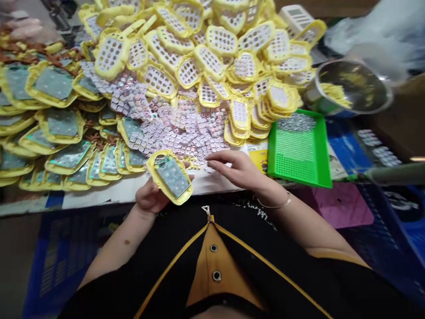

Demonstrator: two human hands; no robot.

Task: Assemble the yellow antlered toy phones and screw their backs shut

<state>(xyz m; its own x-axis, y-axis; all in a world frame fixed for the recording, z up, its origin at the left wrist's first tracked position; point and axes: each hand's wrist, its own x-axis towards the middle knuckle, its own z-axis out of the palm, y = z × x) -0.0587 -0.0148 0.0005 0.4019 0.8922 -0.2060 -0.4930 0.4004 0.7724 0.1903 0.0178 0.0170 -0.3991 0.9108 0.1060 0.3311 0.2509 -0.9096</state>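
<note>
My left hand grips a yellow plastic shell with a greenish circuit board set in it, held just above the table's near edge. My right hand reaches flat over a spread of pinkish-white rubber keypad mats, fingers stretched out and resting on the pieces at the pile's near edge. Whether a mat is pinched under the fingertips is hidden.
A heap of empty yellow shells with key holes fills the back. Shells fitted with boards lie in rows at left. A green tray sits at right, a metal bowl behind it. Another person's hand shows top left.
</note>
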